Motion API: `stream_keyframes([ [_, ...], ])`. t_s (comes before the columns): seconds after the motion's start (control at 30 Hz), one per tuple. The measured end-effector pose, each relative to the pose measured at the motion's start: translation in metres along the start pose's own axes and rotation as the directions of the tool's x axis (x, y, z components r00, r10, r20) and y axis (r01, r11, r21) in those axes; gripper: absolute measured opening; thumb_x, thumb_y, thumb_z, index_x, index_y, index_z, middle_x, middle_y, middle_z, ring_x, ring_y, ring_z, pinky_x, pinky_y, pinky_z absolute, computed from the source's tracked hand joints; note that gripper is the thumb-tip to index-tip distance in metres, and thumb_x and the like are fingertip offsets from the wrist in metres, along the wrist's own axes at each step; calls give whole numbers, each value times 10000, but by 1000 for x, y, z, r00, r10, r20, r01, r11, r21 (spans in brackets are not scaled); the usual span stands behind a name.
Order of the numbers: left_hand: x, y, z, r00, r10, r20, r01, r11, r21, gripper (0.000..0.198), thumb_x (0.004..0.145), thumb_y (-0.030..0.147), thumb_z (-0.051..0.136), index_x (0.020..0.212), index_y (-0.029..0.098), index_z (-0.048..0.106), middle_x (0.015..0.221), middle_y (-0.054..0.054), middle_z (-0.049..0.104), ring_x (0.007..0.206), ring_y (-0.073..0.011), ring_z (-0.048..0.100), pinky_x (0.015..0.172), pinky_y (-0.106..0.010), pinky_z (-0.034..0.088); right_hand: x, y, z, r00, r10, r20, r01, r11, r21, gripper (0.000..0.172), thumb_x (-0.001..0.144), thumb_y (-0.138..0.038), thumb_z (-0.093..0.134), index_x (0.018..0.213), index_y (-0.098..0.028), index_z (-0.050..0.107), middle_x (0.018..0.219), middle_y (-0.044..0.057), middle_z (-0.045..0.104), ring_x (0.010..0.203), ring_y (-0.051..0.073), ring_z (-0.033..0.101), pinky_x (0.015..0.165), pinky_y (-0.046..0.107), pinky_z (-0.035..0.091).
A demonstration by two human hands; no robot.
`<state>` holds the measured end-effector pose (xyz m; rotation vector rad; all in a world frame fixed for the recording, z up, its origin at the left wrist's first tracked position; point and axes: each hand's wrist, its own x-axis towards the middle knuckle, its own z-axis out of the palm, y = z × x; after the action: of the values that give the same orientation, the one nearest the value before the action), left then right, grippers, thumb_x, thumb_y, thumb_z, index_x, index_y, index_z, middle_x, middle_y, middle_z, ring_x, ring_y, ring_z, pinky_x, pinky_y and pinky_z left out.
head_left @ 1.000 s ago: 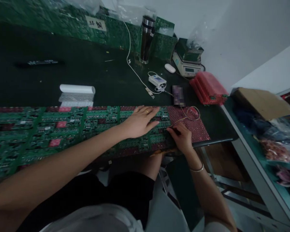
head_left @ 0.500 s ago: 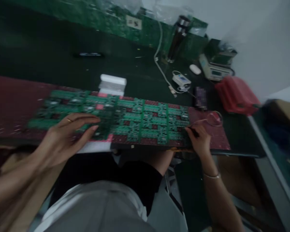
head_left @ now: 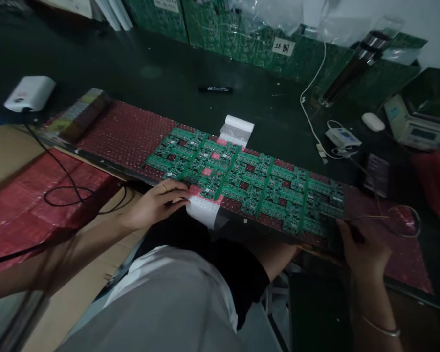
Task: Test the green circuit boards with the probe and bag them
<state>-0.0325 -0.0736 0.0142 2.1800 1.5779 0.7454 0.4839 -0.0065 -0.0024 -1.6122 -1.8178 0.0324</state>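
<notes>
Joined green circuit boards (head_left: 242,181) lie in a long panel on red bubble wrap (head_left: 128,127). At the near edge, my left hand (head_left: 163,200) has its thumb and fingertips drawn together beside a white strip (head_left: 203,210). What lies between them is too dim to make out. The strip's rolled far end (head_left: 238,124) shows beyond the boards. My right hand (head_left: 368,249) is at the panel's right end, thumb and forefinger close against its corner; shadow hides what they pinch. A thin looped cord (head_left: 407,230) lies just beyond it.
A black marker (head_left: 215,90) lies behind the boards. At the right are a small white device (head_left: 342,138), a dark flask (head_left: 355,68) and a scale (head_left: 418,124). A white box (head_left: 30,93) stands far left, with a black cable (head_left: 64,176) hanging over red wrap.
The view has swung left, bringing the bench's left end into sight. My left hand has gone from over the boards to the near edge; my right hand stays by the panel's right end.
</notes>
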Motion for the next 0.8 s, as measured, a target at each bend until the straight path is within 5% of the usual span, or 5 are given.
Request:
stream_keyframes([
  [0.3, -3, 8, -5, 999, 29, -36, -29, 1000, -3, 214, 967, 335, 538, 887, 252, 719, 989, -70, 705, 912, -184, 677, 832, -324, 563, 0, 3, 2, 999, -40, -21, 40, 999, 17, 454, 891, -629, 624, 747, -199, 661, 748, 63, 689, 711, 224, 651, 677, 346, 492],
  [0.5, 27, 56, -8, 987, 128, -95, -134, 989, -58, 131, 939, 208, 601, 998, 296, 677, 1087, -4, 650, 972, -178, 645, 882, -326, 530, 4, -8, 2, 999, -51, -5, 51, 995, 81, 388, 929, -555, 621, 769, -203, 656, 765, 51, 684, 740, 207, 638, 725, 344, 500],
  [0.63, 76, 119, 46, 960, 275, -47, -278, 931, -238, 110, 966, 217, 577, 946, 263, 675, 1087, -15, 654, 1007, -186, 620, 911, -345, 509, 9, -11, 5, 999, -48, -7, 48, 991, 127, 328, 948, -486, 629, 771, -210, 644, 762, 45, 674, 750, 199, 616, 711, 329, 484],
  [0.8, 134, 199, 137, 901, 398, 173, -301, 860, -411, 138, 931, 142, 584, 850, 191, 684, 1058, -54, 661, 1071, -219, 588, 985, -394, 492, 11, -8, 6, 997, -70, -27, 74, 983, 170, 297, 956, -444, 631, 770, -213, 632, 763, 34, 673, 742, 188, 608, 697, 319, 479],
])
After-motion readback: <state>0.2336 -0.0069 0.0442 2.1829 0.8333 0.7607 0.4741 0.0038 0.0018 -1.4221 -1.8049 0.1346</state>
